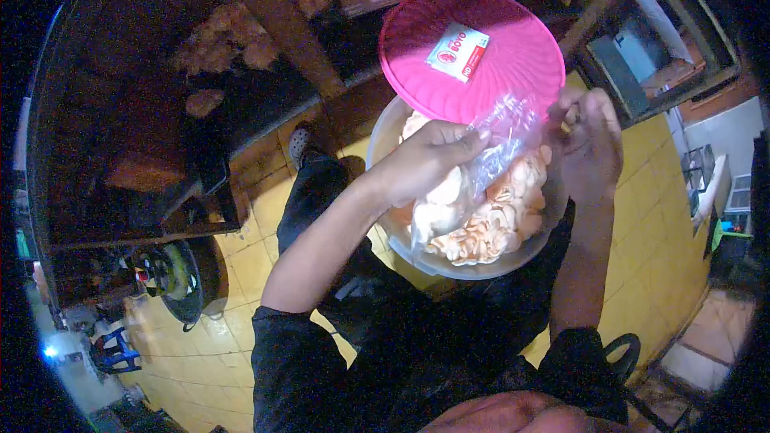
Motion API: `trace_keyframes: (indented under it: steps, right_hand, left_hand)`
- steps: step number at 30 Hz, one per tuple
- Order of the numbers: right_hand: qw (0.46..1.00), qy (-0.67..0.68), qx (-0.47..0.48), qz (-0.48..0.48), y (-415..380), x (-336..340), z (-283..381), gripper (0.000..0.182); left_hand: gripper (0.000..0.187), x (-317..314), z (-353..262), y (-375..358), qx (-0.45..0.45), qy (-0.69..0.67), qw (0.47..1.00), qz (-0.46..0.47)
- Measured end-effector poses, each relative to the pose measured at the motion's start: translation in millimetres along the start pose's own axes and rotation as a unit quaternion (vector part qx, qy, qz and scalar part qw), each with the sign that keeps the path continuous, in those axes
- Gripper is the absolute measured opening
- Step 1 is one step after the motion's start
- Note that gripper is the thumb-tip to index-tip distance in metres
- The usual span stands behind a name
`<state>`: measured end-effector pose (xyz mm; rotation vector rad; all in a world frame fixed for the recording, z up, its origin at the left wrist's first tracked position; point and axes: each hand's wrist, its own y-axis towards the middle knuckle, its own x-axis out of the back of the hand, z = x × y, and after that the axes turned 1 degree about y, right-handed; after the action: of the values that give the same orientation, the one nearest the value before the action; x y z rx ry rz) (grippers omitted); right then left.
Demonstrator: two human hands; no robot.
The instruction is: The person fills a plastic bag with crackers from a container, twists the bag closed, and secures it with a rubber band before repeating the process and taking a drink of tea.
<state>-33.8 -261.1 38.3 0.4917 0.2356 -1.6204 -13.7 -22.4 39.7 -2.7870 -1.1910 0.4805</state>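
Observation:
My left hand (433, 162) is closed round the gathered upper part of a clear plastic bag (501, 140), thumb on top. Pale, curled crackers show through the bag's lower part, over a round translucent tub (469, 273). Inside the tub lie many more pale orange crackers (489, 232). To the right of the bag's neck, my right hand (592, 140) is raised with its fingers curled together; what they hold, if anything, is too dark and small to make out. A ribbed pink lid (505, 32) with a white and red label (459, 52) leans across the tub's far rim.
Dark wooden shelving (273, 24) with pale lumpy items stands ahead and to the left. A dark wide pan (186, 285) rests on the yellow tiled floor (249, 273). A framed opening (654, 40) is at upper right. My foot in a grey clog (299, 143) is beyond the tub's left side.

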Motion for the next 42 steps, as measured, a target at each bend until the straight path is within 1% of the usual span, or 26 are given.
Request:
trace_keyframes:
  steps: [1,3,4,5,8,10,11,13,14,16,18,19,21,22,23,25,27,29,31,33,35,37,39,40,41,42]
  right_hand:
    - [1.0,0.0,0.001,0.002,1,1,-5,0.015]
    - [0.968,-0.22,0.099,0.068,6,6,-24,0.035]
    - [0.925,-0.371,-0.081,-0.005,8,4,-30,0.031]
    - [0.851,-0.494,0.084,0.158,-9,44,-71,0.057]
    - [0.873,-0.45,0.078,0.173,-24,-50,-12,0.048]
    - [0.984,-0.081,-0.004,0.159,-18,-44,-27,0.034]
    - [0.983,-0.082,-0.004,0.162,-17,-40,-25,0.034]
    - [0.992,-0.029,-0.047,0.117,-18,-29,-20,0.033]
    - [0.972,-0.2,0.032,0.12,-21,-28,-19,0.035]
    - [0.983,-0.153,0.058,0.08,-10,-8,-25,0.034]
    - [0.969,-0.173,0.178,0.015,1,0,-23,0.033]
    - [0.968,-0.174,0.18,0.015,-4,-5,-21,0.033]
    - [0.91,-0.374,0.178,0.013,-16,-17,-19,0.034]
    - [0.866,-0.374,0.302,0.134,-5,-26,-24,0.028]
    - [0.822,-0.488,0.252,0.151,-15,-32,-16,0.022]
    - [0.713,-0.561,0.371,0.198,-19,-44,-16,0.02]
    - [0.673,-0.604,0.379,0.194,-26,-52,-7,0.019]
    - [0.629,-0.647,0.386,0.189,-31,-54,-9,0.019]
    - [0.604,-0.663,0.405,0.18,-34,-53,-19,0.019]
    - [0.636,-0.649,0.375,0.182,-32,-50,-21,0.017]
    - [0.697,-0.589,0.4,0.083,-21,-37,-29,0.019]
    - [0.692,-0.577,0.429,0.061,-18,-34,-27,0.021]
    - [0.904,-0.411,0.11,0.03,-22,-13,-37,0.018]
    - [0.904,-0.412,0.111,0.031,-23,-10,-37,0.018]
    - [0.975,-0.206,0.034,0.078,-22,-9,-36,0.018]
    - [0.991,0.011,-0.046,0.122,-22,-12,-32,0.02]
  left_hand:
    - [0.031,0,-1,-1,-0.006,-0.004,1.0,-0.008]
    - [0.03,0,4,1,-0.023,-0.036,0.999,-0.014]
    - [0.029,-1,8,2,-0.038,-0.067,0.997,-0.018]
    - [0.029,-1,12,4,-0.038,-0.066,0.997,-0.018]
    - [0.028,0,24,13,-0.176,0.115,0.972,0.105]
    - [0.027,-5,23,10,-0.107,0.13,0.98,0.107]
    - [0.027,-8,22,8,-0.038,0.141,0.983,0.112]
    - [0.034,-7,21,9,-0.046,0.175,0.978,0.103]
    - [0.039,-6,21,10,-0.066,0.221,0.969,0.088]
    - [0.044,-6,25,11,-0.084,0.265,0.958,0.073]
    - [0.055,-7,30,12,-0.127,0.57,0.808,-0.072]
    - [0.055,-8,29,15,-0.129,0.57,0.808,-0.072]
    - [0.068,-9,24,22,0.082,0.422,0.903,0.014]
    - [0.074,-11,31,23,0.071,0.081,0.988,0.108]
    - [0.074,-16,35,21,0.071,0.082,0.988,0.107]
    - [0.074,-28,30,15,0.109,-0.339,0.924,0.135]
    - [0.058,-27,32,14,0.097,-0.378,0.915,0.107]
    - [0.042,-25,19,10,0.061,-0.225,0.972,0.002]
    - [0.03,-16,17,10,0.039,-0.261,0.963,0.055]
    - [0.023,-11,23,12,0.004,-0.378,0.924,0.054]
    - [0.02,-9,19,12,0.002,-0.362,0.931,0.044]
    - [0.02,-8,14,13,-0.007,-0.333,0.943,0.023]
    - [0.019,-5,13,13,-0.013,-0.311,0.949,0.048]
    - [0.019,-1,15,14,0.002,-0.365,0.924,0.115]
    - [0.019,3,16,15,0.016,-0.415,0.891,0.182]
    - [0.019,5,17,15,0.015,-0.416,0.891,0.182]
